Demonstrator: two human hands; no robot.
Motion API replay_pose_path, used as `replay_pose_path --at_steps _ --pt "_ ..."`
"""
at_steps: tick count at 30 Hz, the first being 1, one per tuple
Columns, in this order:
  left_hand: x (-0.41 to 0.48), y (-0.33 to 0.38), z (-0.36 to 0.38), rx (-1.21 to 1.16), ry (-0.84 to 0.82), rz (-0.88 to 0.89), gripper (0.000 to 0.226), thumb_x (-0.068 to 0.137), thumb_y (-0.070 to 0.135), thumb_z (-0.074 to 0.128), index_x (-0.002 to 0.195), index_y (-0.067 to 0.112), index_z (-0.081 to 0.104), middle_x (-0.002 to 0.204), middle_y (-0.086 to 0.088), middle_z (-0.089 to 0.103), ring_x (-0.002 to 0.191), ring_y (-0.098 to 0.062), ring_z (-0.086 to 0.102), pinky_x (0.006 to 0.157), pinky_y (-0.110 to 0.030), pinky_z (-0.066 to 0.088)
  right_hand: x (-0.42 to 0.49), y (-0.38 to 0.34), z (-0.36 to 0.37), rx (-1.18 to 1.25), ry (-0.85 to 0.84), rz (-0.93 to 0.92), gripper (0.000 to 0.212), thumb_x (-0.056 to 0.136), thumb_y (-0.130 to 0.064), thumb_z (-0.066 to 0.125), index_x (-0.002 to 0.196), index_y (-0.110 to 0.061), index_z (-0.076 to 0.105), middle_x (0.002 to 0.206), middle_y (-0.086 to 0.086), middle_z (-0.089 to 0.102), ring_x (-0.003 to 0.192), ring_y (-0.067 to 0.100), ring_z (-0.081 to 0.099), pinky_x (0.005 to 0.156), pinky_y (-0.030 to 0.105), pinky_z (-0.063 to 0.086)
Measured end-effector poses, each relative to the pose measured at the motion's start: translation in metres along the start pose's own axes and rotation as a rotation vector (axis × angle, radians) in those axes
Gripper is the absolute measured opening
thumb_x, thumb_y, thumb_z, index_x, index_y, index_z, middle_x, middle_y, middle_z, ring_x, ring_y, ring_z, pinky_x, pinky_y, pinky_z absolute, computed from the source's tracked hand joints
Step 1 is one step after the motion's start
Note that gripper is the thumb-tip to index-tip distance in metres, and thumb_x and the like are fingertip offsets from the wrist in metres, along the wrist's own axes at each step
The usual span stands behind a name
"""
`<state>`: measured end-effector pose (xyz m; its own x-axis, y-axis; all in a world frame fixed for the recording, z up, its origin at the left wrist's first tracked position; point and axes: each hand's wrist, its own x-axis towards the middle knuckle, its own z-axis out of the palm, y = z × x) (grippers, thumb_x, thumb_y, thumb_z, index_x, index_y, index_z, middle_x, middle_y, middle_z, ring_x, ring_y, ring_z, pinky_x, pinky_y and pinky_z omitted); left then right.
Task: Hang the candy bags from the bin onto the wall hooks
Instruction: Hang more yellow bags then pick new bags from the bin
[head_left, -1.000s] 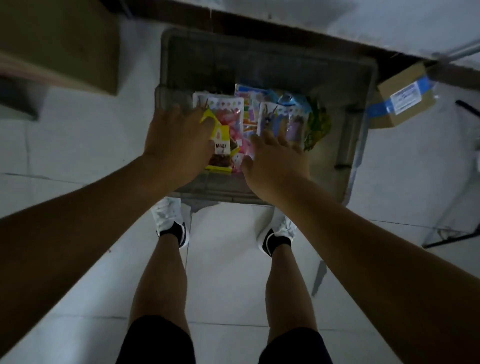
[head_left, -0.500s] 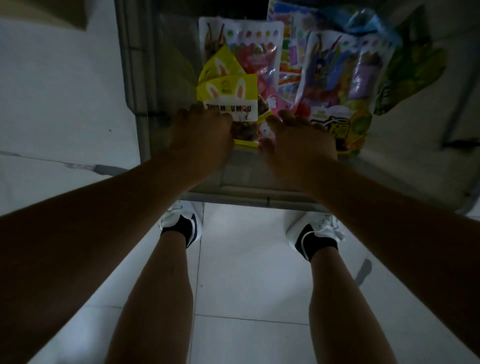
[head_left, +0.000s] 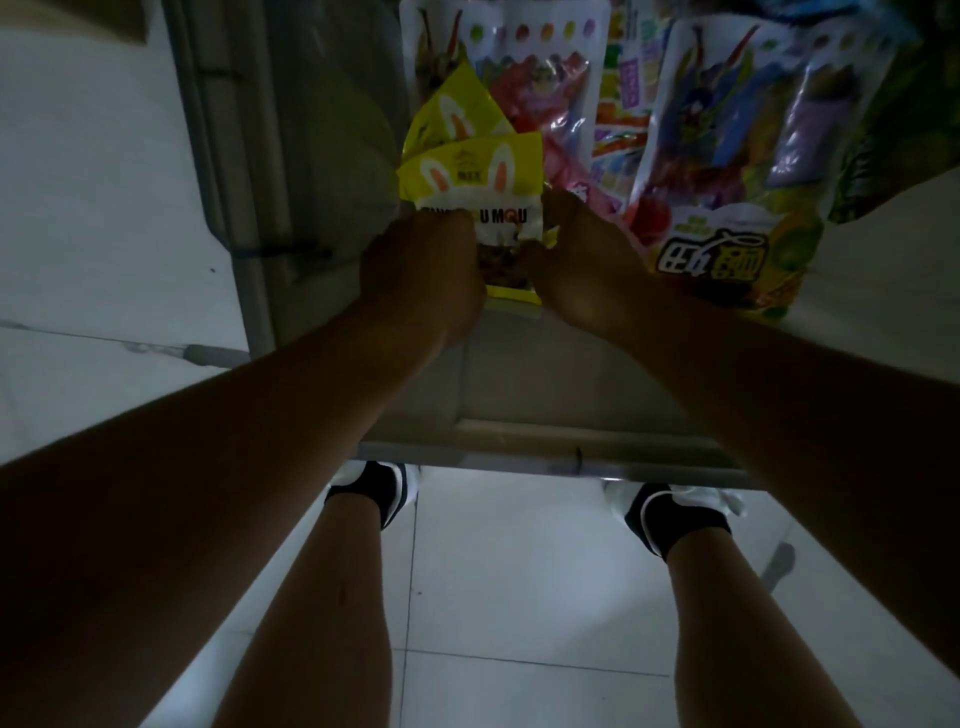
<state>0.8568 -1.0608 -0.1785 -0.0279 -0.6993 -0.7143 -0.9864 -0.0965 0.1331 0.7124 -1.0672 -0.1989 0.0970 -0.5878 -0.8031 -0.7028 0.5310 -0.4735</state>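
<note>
A grey plastic bin (head_left: 291, 218) stands on the floor in front of my feet. Inside it lie several candy bags. Nearest me is a small yellow bag with white rabbit ears (head_left: 478, 176); a second yellow bag (head_left: 457, 111) lies just behind it. My left hand (head_left: 421, 275) grips the front yellow bag's left side and my right hand (head_left: 582, 260) grips its right side. A pink and white bag (head_left: 530, 67) lies behind, and a large colourful bag (head_left: 737, 171) lies to the right. No wall hooks are in view.
The bin's near rim (head_left: 545, 447) runs just above my two white shoes (head_left: 374, 483). White floor tiles (head_left: 93, 182) surround the bin on the left and below. A brown box corner (head_left: 104, 21) shows at the top left.
My head has dropped closer to the bin, so the bags look larger. Both hands have closed in on the front yellow bag, one at each side.
</note>
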Motion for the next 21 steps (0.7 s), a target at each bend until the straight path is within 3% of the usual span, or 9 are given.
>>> replay_pose_path --at_steps 2,6,9,12,14,16,18,21 --pt "-0.006 0.0 -0.002 0.023 0.043 0.028 0.026 0.092 0.013 0.049 0.117 0.013 0.059 0.124 -0.013 0.057 0.112 -0.038 0.055 0.081 -0.043 0.047 0.023 0.003 0.012 0.168 0.021 0.053 0.047 0.095 -0.017 0.057 0.14 -0.017 0.044 0.129 0.001 0.061 0.11 0.017 0.059 0.072 0.012 0.041" --pt "-0.022 -0.002 -0.002 0.072 0.11 0.06 0.034 0.089 0.009 0.051 0.123 0.014 0.053 0.135 -0.01 0.046 0.117 -0.037 0.048 0.08 -0.046 0.046 0.05 0.007 0.026 0.252 0.194 0.058 0.04 0.087 -0.012 0.064 0.125 -0.007 0.053 0.114 0.002 0.062 0.103 0.017 0.059 0.075 0.022 0.045" --pt "-0.026 -0.003 0.0 0.111 0.099 0.043 0.038 0.092 0.012 0.053 0.129 0.017 0.05 0.143 -0.007 0.04 0.123 -0.036 0.044 0.082 -0.046 0.047 0.049 0.007 0.027 0.316 0.118 0.043 0.04 0.088 -0.011 0.068 0.127 -0.007 0.058 0.114 0.004 0.066 0.099 0.017 0.062 0.076 0.02 0.052" --pt "-0.028 -0.003 -0.002 0.125 0.099 0.028 0.035 0.093 0.017 0.052 0.129 0.018 0.05 0.139 -0.006 0.043 0.123 -0.035 0.045 0.084 -0.046 0.047 0.039 0.008 0.025 0.332 0.073 -0.02 0.04 0.091 -0.009 0.065 0.13 -0.008 0.06 0.119 0.008 0.068 0.101 0.016 0.066 0.084 0.027 0.054" --pt "-0.029 -0.003 -0.003 0.117 0.113 0.03 0.034 0.093 0.017 0.051 0.127 0.017 0.052 0.135 -0.007 0.047 0.119 -0.036 0.047 0.084 -0.046 0.046 0.029 0.01 0.018 0.404 0.079 -0.021 0.032 0.095 -0.008 0.059 0.126 -0.002 0.06 0.116 0.008 0.067 0.087 0.008 0.068 0.071 0.017 0.052" --pt "-0.029 -0.002 -0.005 0.093 0.153 0.076 0.033 0.092 0.014 0.05 0.124 0.014 0.056 0.131 -0.009 0.053 0.115 -0.038 0.05 0.083 -0.047 0.047 0.02 0.017 0.008 0.311 0.096 -0.043 0.028 0.098 -0.014 0.054 0.122 0.0 0.06 0.113 0.015 0.067 0.091 0.02 0.067 0.067 0.014 0.046" --pt "-0.03 0.001 -0.007 0.064 0.196 0.12 0.034 0.09 0.013 0.051 0.123 0.013 0.059 0.128 -0.011 0.058 0.11 -0.039 0.053 0.082 -0.047 0.048 0.012 0.027 -0.004 0.306 0.151 -0.087 0.027 0.099 -0.013 0.052 0.118 0.005 0.06 0.113 0.018 0.067 0.1 0.023 0.066 0.073 0.014 0.046" --pt "-0.027 0.006 -0.008 -0.01 0.184 0.077 0.035 0.092 0.015 0.049 0.126 0.016 0.059 0.127 -0.01 0.059 0.111 -0.037 0.054 0.082 -0.045 0.047 -0.002 0.038 -0.022 0.465 0.253 -0.193 0.024 0.099 0.003 0.049 0.118 0.013 0.057 0.118 0.016 0.061 0.099 0.006 0.067 0.084 0.013 0.05"
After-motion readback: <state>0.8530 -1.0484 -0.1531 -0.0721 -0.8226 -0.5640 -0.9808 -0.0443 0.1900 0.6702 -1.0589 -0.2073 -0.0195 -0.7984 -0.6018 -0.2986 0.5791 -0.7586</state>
